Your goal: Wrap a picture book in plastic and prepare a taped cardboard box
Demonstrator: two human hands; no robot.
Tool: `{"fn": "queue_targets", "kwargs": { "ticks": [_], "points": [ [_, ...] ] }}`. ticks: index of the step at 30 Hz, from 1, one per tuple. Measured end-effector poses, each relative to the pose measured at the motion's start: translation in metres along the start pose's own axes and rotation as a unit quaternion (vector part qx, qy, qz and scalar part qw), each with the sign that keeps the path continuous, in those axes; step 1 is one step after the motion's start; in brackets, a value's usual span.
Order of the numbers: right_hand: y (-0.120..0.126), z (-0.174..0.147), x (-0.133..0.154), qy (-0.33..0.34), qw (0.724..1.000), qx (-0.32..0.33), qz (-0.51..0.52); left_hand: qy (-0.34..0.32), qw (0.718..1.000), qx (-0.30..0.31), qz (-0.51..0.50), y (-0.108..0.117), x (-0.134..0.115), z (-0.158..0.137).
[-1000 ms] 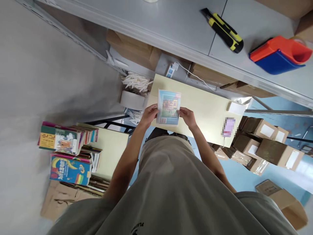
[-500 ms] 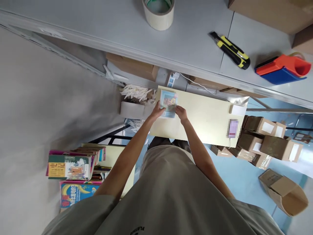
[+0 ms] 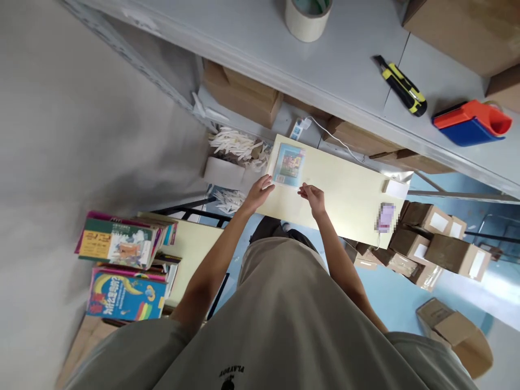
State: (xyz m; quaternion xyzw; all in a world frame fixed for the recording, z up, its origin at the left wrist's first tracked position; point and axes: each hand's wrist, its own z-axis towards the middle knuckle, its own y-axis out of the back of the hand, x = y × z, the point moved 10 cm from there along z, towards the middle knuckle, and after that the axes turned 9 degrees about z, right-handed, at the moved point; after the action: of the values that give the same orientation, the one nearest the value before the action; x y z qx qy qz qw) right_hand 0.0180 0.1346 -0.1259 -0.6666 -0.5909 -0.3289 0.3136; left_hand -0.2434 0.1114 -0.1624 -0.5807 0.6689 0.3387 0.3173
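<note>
A thin light-blue picture book lies flat at the left end of the pale yellow table. My left hand is beside the book's near left corner, open, with thumb and fingers apart. By the near right corner is my right hand, its fingers curled and the fingertips pressed together. Whatever is in that pinch, if anything, is too small to make out. The book seems to lie apart from both hands.
White paper strips are heaped left of the table. A blurred purple phone lies at its right end. The grey shelf above holds a tape roll, a utility knife and a tape dispenser. Books stand lower left; cartons right.
Half a second ago both hands were gripping the book's sides. Now it rests on the table, and my hands have drawn back toward my body. The camera view has shifted and turned slightly.
</note>
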Motion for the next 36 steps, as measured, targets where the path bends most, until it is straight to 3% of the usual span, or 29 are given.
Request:
{"fn": "queue_targets", "kwargs": {
  "ticks": [5,10,13,18,23,27,31,34,36],
  "points": [
    [-0.009,-0.05,0.018,0.047,0.997,0.063,-0.003,-0.059,0.996,-0.057,-0.034,0.006,0.001,-0.077],
    [-0.008,-0.12,0.019,0.103,0.986,0.135,0.004,-0.084,0.986,-0.134,-0.054,-0.003,0.014,-0.175],
    [-0.005,-0.165,0.0,0.117,0.976,0.182,-0.005,-0.094,0.975,-0.184,-0.079,-0.016,0.038,-0.243],
    [-0.002,-0.226,-0.051,0.108,0.968,0.225,-0.011,-0.071,0.952,-0.274,-0.116,-0.031,0.1,-0.354],
    [-0.013,-0.279,-0.087,0.105,0.96,0.258,0.001,-0.078,0.933,-0.329,-0.123,-0.024,0.142,-0.436],
    [-0.037,-0.323,-0.107,0.117,0.949,0.291,-0.024,-0.098,0.913,-0.372,-0.137,-0.004,0.164,-0.484],
    [-0.078,-0.372,-0.14,0.113,0.934,0.336,-0.048,-0.108,0.898,-0.398,-0.154,0.016,0.199,-0.53],
    [-0.123,-0.418,-0.183,0.089,0.919,0.376,-0.073,-0.099,0.882,-0.432,-0.159,0.038,0.249,-0.578],
    [-0.16,-0.456,-0.222,0.068,0.901,0.417,-0.1,-0.088,0.865,-0.469,-0.158,0.058,0.295,-0.621]
  ]
}}
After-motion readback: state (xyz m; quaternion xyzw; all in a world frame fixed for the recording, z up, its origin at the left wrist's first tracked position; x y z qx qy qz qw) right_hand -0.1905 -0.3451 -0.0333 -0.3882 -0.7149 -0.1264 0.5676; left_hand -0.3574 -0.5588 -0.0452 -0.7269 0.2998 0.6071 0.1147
